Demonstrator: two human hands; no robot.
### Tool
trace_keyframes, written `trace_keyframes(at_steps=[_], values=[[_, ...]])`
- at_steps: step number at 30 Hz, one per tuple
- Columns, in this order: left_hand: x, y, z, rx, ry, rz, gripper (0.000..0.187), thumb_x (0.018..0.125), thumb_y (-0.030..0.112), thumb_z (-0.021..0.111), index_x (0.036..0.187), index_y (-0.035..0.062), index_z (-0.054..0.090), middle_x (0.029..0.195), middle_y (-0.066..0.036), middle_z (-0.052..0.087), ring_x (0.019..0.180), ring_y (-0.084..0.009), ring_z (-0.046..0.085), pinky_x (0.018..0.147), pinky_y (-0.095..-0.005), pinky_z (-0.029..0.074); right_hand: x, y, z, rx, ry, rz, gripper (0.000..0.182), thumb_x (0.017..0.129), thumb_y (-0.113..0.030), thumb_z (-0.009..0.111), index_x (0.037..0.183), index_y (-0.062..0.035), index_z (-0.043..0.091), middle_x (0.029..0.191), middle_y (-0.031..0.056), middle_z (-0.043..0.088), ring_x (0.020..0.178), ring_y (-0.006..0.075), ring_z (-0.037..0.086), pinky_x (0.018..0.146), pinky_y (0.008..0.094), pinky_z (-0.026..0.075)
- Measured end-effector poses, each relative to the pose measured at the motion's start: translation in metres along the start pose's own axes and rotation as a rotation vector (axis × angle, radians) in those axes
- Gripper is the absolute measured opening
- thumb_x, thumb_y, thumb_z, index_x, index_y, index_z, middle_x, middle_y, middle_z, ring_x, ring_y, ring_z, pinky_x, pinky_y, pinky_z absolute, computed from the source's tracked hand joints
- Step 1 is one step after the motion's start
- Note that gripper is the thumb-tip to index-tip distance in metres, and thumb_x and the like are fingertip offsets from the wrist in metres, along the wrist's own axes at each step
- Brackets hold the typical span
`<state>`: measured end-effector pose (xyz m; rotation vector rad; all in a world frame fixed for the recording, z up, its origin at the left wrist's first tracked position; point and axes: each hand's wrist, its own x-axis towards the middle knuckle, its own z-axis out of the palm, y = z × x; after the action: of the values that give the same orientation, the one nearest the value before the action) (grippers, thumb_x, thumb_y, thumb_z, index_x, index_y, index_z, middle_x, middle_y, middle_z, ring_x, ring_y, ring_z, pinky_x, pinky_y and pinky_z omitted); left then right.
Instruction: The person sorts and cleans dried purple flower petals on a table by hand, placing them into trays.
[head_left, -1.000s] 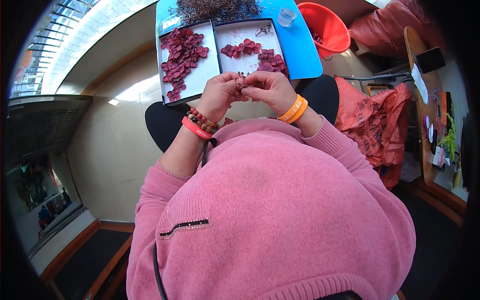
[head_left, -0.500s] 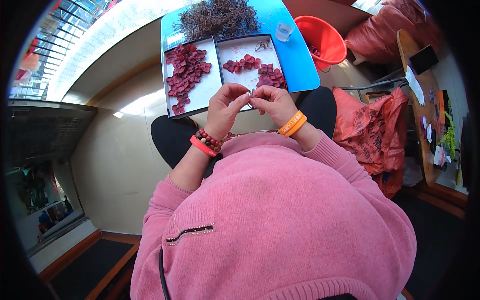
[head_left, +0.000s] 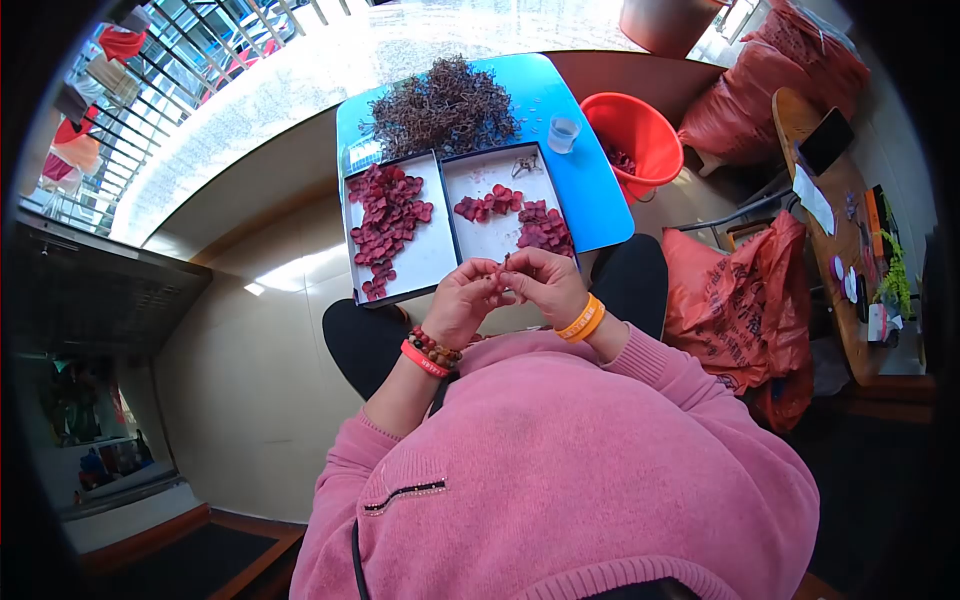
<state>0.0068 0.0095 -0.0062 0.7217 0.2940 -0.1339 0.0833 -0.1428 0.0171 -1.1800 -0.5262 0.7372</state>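
Note:
My left hand (head_left: 465, 302) and my right hand (head_left: 548, 288) meet fingertip to fingertip at the near edge of a shallow box lid (head_left: 420, 291). Both are closed in a pinch, and what they hold is too small to name. Dark red petals (head_left: 388, 225) lie in the left tray. The right tray (head_left: 485, 240) holds more red petals (head_left: 543, 228) and a small brown stem (head_left: 524, 164) at its top corner. A tangled heap of brown stems (head_left: 445, 108) sits behind the trays.
The trays stand on a blue table (head_left: 590, 205) with a clear cup (head_left: 563, 134). To its right are a red bucket (head_left: 632, 145) and red bags (head_left: 745, 300). A wooden table (head_left: 845, 250) with a phone stands at the far right.
The view has tilted up, so the table and trays appear lower. Both hands stay together, and the fingers have shifted slightly.

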Motion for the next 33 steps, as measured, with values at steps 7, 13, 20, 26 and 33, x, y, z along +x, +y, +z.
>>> trace_keyframes(at_steps=[7,13,20,26,33], values=[[0.008,-0.009,-0.007,0.404,0.245,0.260,0.015,0.088,0.011,0.055,0.101,0.0042,0.056,0.091,-0.003,0.059,0.081,-0.0114,0.056,0.075,-0.0252,0.046,0.002,0.007,-0.009,-0.158,0.101,0.142,0.008,0.089,-0.012,0.059,0.090,-0.0036,0.060,0.073,-0.0003,0.060,0.063,0.0049,0.059,0.049,0.0156,0.042],[0.004,-0.004,-0.003,0.929,0.085,0.476,0.015,0.087,0.014,0.058,0.095,0.0008,0.058,0.085,-0.005,0.059,0.078,-0.0115,0.054,0.072,-0.0260,0.044,0.002,0.015,-0.011,-0.165,0.005,0.185,0.009,0.087,-0.012,0.061,0.090,-0.0040,0.062,0.070,-0.0008,0.061,0.061,0.0037,0.056,0.049,0.0170,0.041],[-0.001,0.000,-0.006,0.933,0.111,0.429,0.013,0.086,0.011,0.057,0.089,-0.0009,0.058,0.079,-0.005,0.059,0.074,-0.0124,0.054,0.069,-0.0261,0.044,0.004,0.015,-0.010,-0.204,0.006,0.212,0.009,0.085,-0.012,0.061,0.088,-0.0031,0.063,0.071,0.0007,0.062,0.060,0.0046,0.056,0.048,0.0185,0.042],[0.001,-0.001,-0.013,0.891,0.101,0.352,0.010,0.084,0.009,0.058,0.087,-0.0004,0.059,0.076,-0.004,0.059,0.073,-0.0109,0.054,0.067,-0.0253,0.044,0.005,0.015,-0.010,-0.263,0.004,0.226,0.014,0.084,-0.016,0.064,0.087,-0.0031,0.063,0.071,0.0007,0.062,0.061,0.0055,0.057,0.051,0.0199,0.043],[0.004,-0.004,-0.015,0.993,0.055,0.361,0.009,0.086,0.006,0.056,0.088,-0.0022,0.056,0.076,-0.004,0.059,0.068,-0.0079,0.056,0.062,-0.0221,0.046,0.009,0.016,-0.012,-0.386,0.033,0.211,0.016,0.083,-0.017,0.064,0.080,-0.0013,0.063,0.066,0.0001,0.059,0.060,0.0046,0.051,0.052,0.0210,0.041]])
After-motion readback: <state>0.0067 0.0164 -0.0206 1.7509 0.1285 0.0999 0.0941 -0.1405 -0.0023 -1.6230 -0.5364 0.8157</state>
